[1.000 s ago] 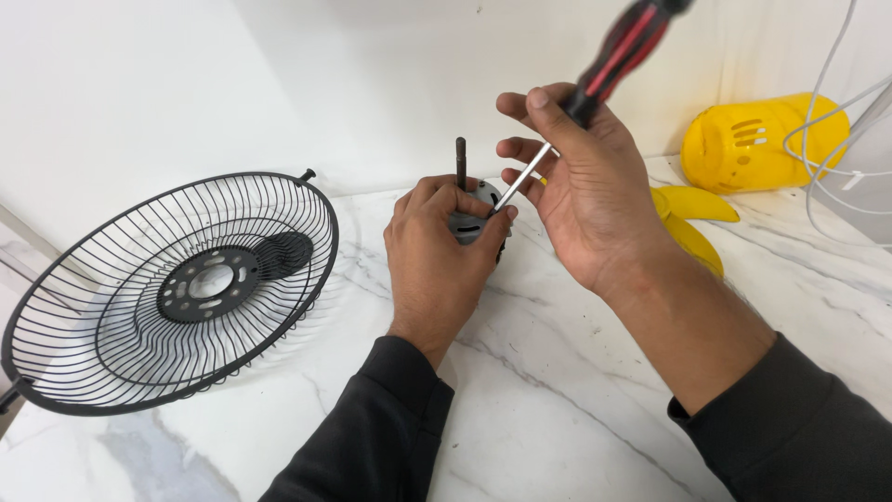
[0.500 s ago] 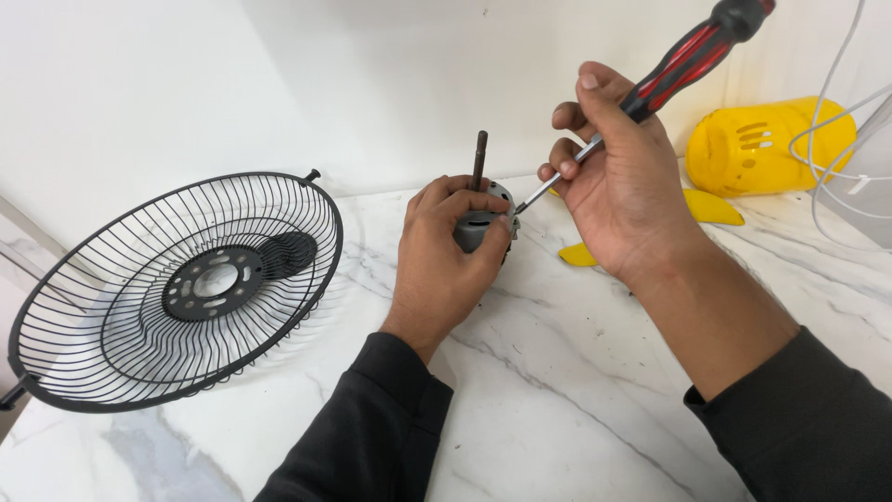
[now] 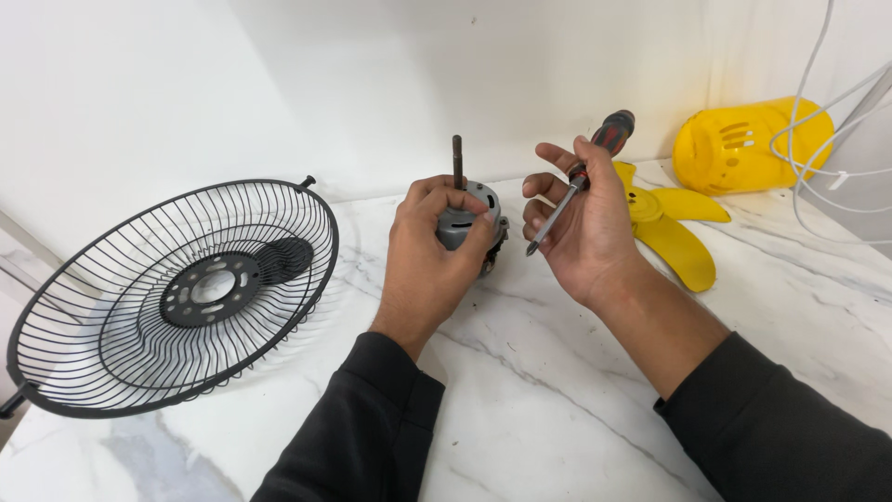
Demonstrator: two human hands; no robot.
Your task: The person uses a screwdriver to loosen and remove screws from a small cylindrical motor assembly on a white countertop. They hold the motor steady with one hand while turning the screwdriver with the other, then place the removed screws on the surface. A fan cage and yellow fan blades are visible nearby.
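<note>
since a second ago my right hand (image 3: pixel 585 228) drew the screwdriver (image 3: pixel 581 177) off the motor (image 3: pixel 469 218), loosely curled around it; left hand (image 3: pixel 432 251) grips the motor on the table (image 3: pixel 557 409). cage (image 3: pixel 186 293), blade (image 3: pixel 669 223) off.

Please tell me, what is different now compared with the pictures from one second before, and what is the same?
The right hand drew the screwdriver back from the motor: its tip, earlier touching the motor's top, now hangs clear to the right, with the handle lowered. The left hand still grips the motor on the marble table. The black fan guard, yellow blades and yellow housing lie as before.
</note>
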